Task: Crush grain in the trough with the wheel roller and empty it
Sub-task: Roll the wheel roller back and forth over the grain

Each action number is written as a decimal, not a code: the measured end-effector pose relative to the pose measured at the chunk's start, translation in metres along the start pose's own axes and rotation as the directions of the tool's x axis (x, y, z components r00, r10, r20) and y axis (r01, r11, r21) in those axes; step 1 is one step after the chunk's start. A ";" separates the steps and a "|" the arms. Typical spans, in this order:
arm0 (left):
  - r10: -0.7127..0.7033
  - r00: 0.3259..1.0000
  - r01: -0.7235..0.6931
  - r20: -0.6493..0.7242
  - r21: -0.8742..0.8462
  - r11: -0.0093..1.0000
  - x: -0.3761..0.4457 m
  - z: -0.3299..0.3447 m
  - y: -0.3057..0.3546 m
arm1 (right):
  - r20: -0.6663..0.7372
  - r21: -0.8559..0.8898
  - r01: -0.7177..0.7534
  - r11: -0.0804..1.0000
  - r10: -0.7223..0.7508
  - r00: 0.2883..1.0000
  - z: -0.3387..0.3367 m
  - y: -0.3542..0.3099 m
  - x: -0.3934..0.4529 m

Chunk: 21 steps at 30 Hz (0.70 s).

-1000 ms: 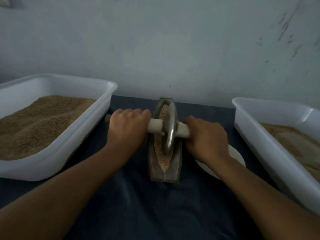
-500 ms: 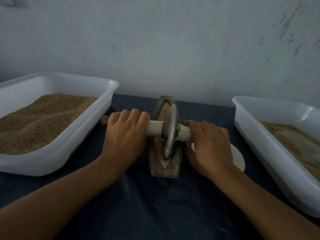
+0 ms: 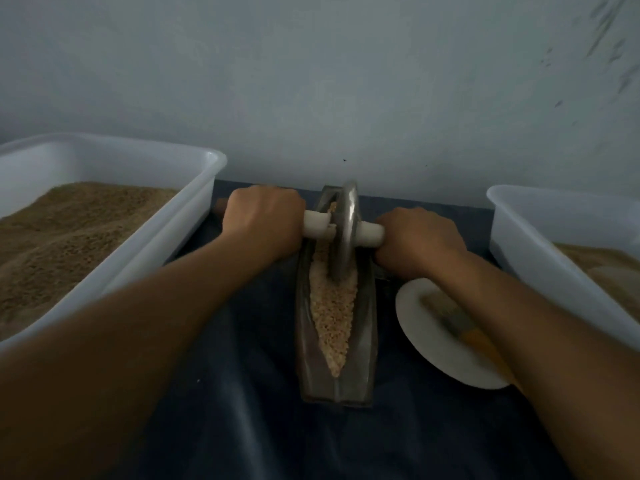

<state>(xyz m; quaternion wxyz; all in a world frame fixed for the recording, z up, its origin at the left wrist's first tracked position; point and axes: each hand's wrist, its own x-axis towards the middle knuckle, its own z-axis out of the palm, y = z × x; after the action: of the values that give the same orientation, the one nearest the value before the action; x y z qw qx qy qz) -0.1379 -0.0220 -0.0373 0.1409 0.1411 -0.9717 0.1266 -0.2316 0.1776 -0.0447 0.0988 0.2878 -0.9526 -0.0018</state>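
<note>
Wheel roller (image 3: 343, 233) rolled farther up the grain-filled trough (image 3: 365, 341) (both hands' grip encircling its handle).

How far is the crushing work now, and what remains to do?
Done: the grain in the trough looks partly crushed. In hand: the left hand and right hand grip the axle, with the wheel at the trough's far end. Left: finishing the rolling and emptying the trough, which is still full.
</note>
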 end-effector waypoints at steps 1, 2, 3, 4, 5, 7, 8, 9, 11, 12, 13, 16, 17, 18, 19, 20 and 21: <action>0.014 0.999 -0.014 0.042 -0.002 1.000 0.007 -0.002 -0.001 | 0.051 0.007 0.010 1.000 -0.010 0.999 -0.002 0.002 0.007; 0.026 0.997 -0.026 0.077 -0.002 1.000 0.013 -0.004 -0.002 | 0.102 0.019 0.016 1.000 -0.018 0.995 -0.003 0.005 0.013; 0.037 0.994 -0.037 0.107 0.003 0.999 0.019 -0.006 -0.002 | 0.152 0.040 0.016 0.999 -0.022 0.988 -0.003 0.007 0.019; 0.049 0.990 -0.050 0.136 0.010 0.999 0.025 -0.008 -0.003 | 0.193 0.069 0.008 0.998 -0.021 0.981 -0.002 0.008 0.023; 0.059 0.985 -0.062 0.162 0.014 0.998 0.029 -0.010 -0.003 | 0.222 0.096 -0.001 0.995 -0.020 0.975 -0.001 0.009 0.027; 0.070 0.979 -0.073 0.190 0.009 0.997 0.035 -0.011 -0.003 | 0.253 0.126 -0.004 0.992 -0.028 0.967 0.001 0.011 0.032; 0.071 0.980 -0.073 0.187 0.003 0.997 0.035 -0.010 -0.004 | 0.256 0.124 0.001 0.992 -0.033 0.966 0.001 0.011 0.033; 0.070 0.983 -0.071 0.170 -0.001 0.997 0.033 -0.008 -0.005 | 0.248 0.113 0.005 0.994 -0.033 0.968 0.001 0.011 0.034; 0.062 0.991 -0.061 0.118 -0.012 0.998 0.027 -0.002 -0.005 | 0.214 0.076 0.011 0.997 -0.028 0.976 -0.001 0.010 0.031; 0.055 0.994 -0.053 0.098 -0.021 0.998 0.023 0.000 -0.006 | 0.198 0.059 0.017 0.998 -0.029 0.980 -0.002 0.009 0.028; 0.046 0.995 -0.044 0.083 -0.029 0.999 0.019 0.001 -0.006 | 0.179 0.043 0.029 0.999 -0.036 0.983 -0.004 0.007 0.025; 0.036 0.999 -0.035 0.018 -0.039 0.999 0.006 0.002 -0.005 | 0.064 -0.015 0.050 0.999 -0.049 0.997 -0.005 0.002 0.008; 0.036 0.999 -0.037 -0.021 -0.044 0.998 0.000 0.003 -0.004 | 0.002 -0.024 0.044 0.999 -0.044 0.999 -0.002 0.001 0.000; 0.034 0.997 -0.037 -0.072 -0.044 0.998 -0.008 0.004 -0.003 | -0.075 -0.024 0.037 0.999 -0.039 0.996 0.002 0.000 -0.009; 0.038 0.990 -0.044 -0.137 -0.038 0.998 -0.017 0.006 -0.002 | -0.163 -0.018 0.036 0.999 -0.039 0.986 0.007 -0.001 -0.019; 0.052 0.977 -0.059 -0.208 -0.026 0.998 -0.026 0.007 -0.001 | -0.254 -0.013 0.042 0.999 -0.044 0.966 0.013 -0.002 -0.029; 0.069 0.960 -0.078 -0.273 -0.021 0.997 -0.035 0.009 0.000 | -0.334 -0.011 0.052 0.999 -0.053 0.941 0.019 -0.004 -0.039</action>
<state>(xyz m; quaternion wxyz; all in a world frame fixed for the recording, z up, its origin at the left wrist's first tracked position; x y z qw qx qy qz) -0.1074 -0.0165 -0.0569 0.2703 0.0840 -0.9497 0.1343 -0.2012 0.1947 -0.0710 0.2591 0.3092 -0.9140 0.0435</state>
